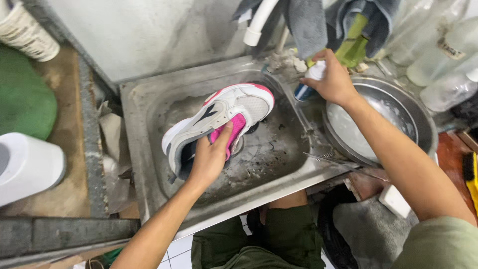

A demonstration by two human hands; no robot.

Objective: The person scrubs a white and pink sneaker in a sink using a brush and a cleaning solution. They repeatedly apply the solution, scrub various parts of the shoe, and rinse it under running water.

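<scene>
My left hand (211, 158) grips a white, grey and pink sneaker (219, 117) by its opening and holds it tilted over the metal sink (149, 94). The shoe's toe points to the upper right. My right hand (332, 79) is closed around a small spray can (308, 79) with a white top and blue body, at the sink's back right edge beside the tap base (284, 61). The can's lower part shows below my fingers.
A round metal basin (423, 124) with soapy water sits right of the sink. Cloths (308, 22) hang over a white tap spout (260, 22). Clear bottles (448, 65) stand at the far right. A white container (27, 167) and a green round thing (25, 99) lie on the left.
</scene>
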